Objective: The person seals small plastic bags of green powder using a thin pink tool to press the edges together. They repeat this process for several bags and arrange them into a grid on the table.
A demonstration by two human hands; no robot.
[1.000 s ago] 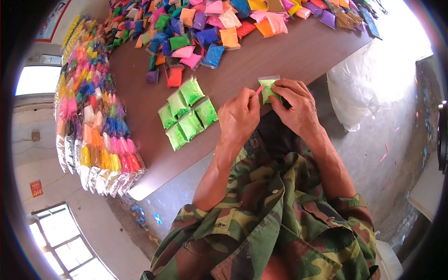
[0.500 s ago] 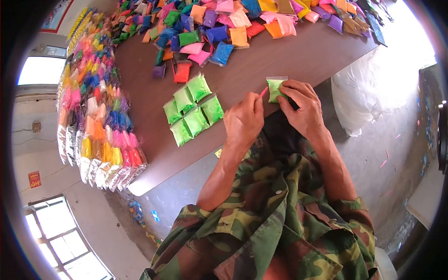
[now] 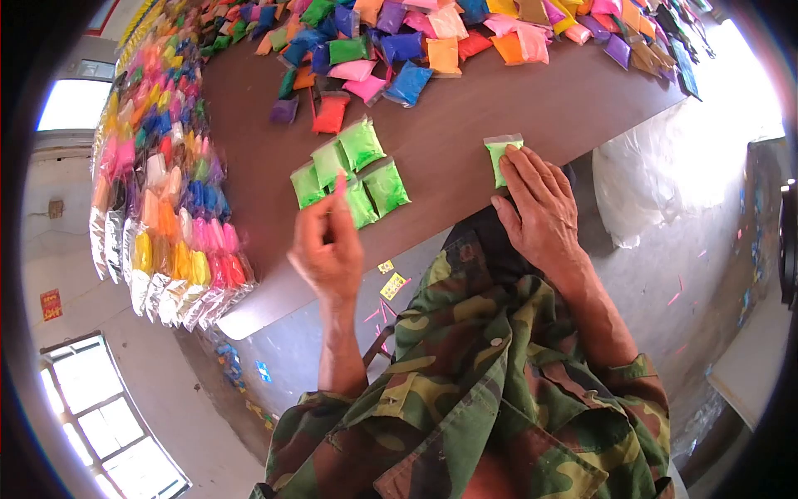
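Observation:
My left hand [image 3: 327, 249] is closed in a pinch on a thin pink stick [image 3: 340, 183], held over the near edge of a group of bright green packets [image 3: 362, 145]. These clear bags with green filling lie in two rows on the table; my hand partly hides the nearest ones. Farther right, a single green packet [image 3: 499, 155] lies near the table's front edge. My right hand [image 3: 540, 200] rests on its lower part with the fingers stretched out and the thumb apart.
Many coloured packets [image 3: 407, 50] are heaped along the far side of the brown table [image 3: 449, 125]. Stacked bagged bundles [image 3: 166, 216] line the left edge. A white plastic sack [image 3: 636, 183] stands beyond the table's right edge. Pink sticks and scraps lie on the floor.
My left hand has moved left with the pink stick, from beside the single packet to the green group. My right hand's fingers have straightened over the single packet.

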